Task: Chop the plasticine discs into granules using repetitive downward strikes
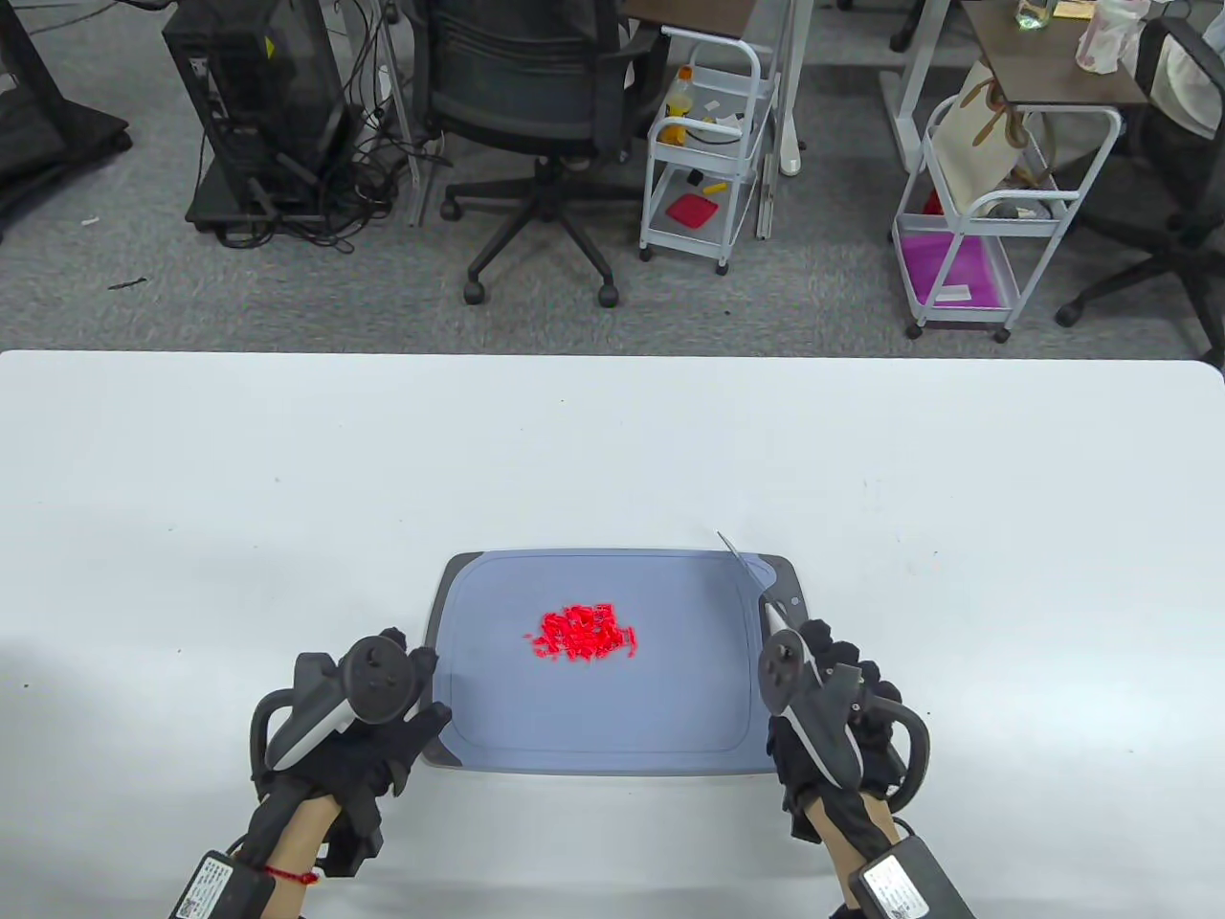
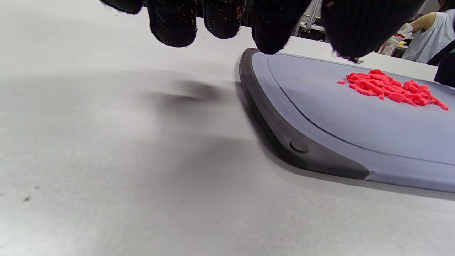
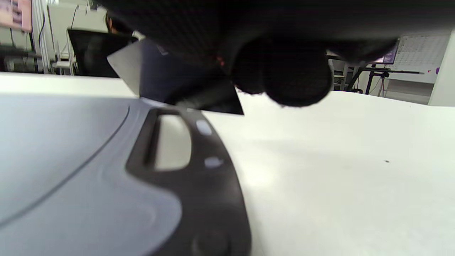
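A pile of small red plasticine granules (image 1: 581, 634) lies near the middle of the blue-grey cutting board (image 1: 593, 718); it also shows in the left wrist view (image 2: 391, 90). My right hand (image 1: 842, 699) grips a knife (image 1: 756, 579) at the board's right edge, blade pointing away over the board's far right corner, off the granules. The blade (image 3: 170, 81) shows in the right wrist view above the board's handle hole (image 3: 172, 142). My left hand (image 1: 383, 708) sits at the board's left edge (image 2: 284, 138), fingers (image 2: 174, 25) hanging above the table, holding nothing.
The board lies on a white table (image 1: 287, 498) near its front edge. Beyond the table's far edge are an office chair (image 1: 536, 105), a computer tower (image 1: 258, 105) and two white carts (image 1: 703, 144).
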